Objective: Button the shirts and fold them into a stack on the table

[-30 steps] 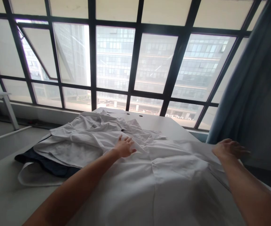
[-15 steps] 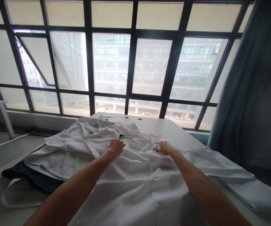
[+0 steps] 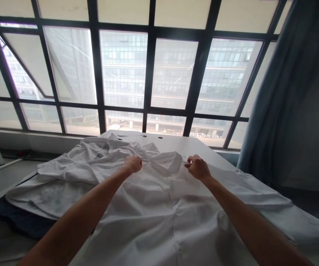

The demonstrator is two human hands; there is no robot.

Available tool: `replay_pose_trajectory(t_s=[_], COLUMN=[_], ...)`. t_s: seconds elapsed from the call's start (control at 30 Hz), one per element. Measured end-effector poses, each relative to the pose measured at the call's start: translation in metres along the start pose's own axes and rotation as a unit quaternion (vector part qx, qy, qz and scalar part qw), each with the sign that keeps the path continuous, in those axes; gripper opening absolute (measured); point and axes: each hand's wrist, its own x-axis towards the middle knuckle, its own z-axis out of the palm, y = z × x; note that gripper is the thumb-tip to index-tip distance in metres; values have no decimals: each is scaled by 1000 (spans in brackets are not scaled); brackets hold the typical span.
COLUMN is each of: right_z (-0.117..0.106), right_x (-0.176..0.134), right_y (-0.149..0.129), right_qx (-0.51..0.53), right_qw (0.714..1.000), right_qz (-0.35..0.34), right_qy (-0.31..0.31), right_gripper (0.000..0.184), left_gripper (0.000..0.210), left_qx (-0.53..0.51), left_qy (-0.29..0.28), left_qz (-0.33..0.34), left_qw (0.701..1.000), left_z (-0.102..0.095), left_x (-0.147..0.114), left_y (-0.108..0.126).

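Note:
A white button-up shirt (image 3: 153, 207) lies spread in front of me, its collar (image 3: 166, 162) at the far end and its button front towards me. My left hand (image 3: 133, 163) is closed on the shirt's shoulder, left of the collar. On the other side of the collar, my right hand (image 3: 199, 167) pinches a bit of the white cloth between thumb and fingers. One sleeve (image 3: 261, 192) stretches away to the right. The cloth inside my left fist is mostly hidden.
Crumpled white garments (image 3: 92, 155) are heaped on the left, with dark blue fabric (image 3: 17, 218) under them. Beneath everything is a white table (image 3: 181, 144). A framed window wall (image 3: 126, 70) stands behind, and a blue-grey curtain (image 3: 275, 111) hangs at right.
The collar and shoulders have been lifted and now stand higher between my hands. My right hand has risen a little and turned into a pinch. The view has shifted slightly right.

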Motion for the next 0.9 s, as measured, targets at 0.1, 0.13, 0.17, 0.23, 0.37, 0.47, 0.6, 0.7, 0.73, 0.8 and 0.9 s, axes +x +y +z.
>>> replay_pose_trajectory(t_s=[0.1,0.13,0.17,0.23,0.37,0.47,0.6,0.7,0.73,0.8,0.9], right_z=[-13,-17,-19,-23,-24,-20,-13,-14,-16,-20,-25], right_x=[-1,-1,0,1,3,2,0,-3,-4,-3,5], right_y=[0,0,1,4,15,18,16,17,17,16,9], right_qx=[41,59,76,106,116,106,132,165,177,208,289], right_qw=[999,997,996,993,992,993,990,985,983,975,948], right_qz=[-15,-16,-13,-3,11,15,19,36,48,76,124], right_qy=[33,38,41,45,52,51,55,36,23,-11,-48], right_gripper=[12,12,13,16,20,21,21,19,19,20,20], left_gripper=[36,42,46,42,30,39,36,25,25,28,32], left_qx=[-18,-24,-29,-31,-41,-55,-75,-103,-113,-151,-265], left_qy=[11,10,9,4,-7,-21,-39,-50,-60,-75,-32], left_qz=[19,27,33,33,20,22,23,9,4,-5,-38], left_qw=[1000,999,999,999,999,998,996,993,992,986,963], left_z=[2,5,9,17,29,34,38,32,28,13,-18], left_x=[1,2,2,4,11,17,17,16,16,20,31], left_y=[-2,0,1,5,6,7,13,12,9,0,-14])
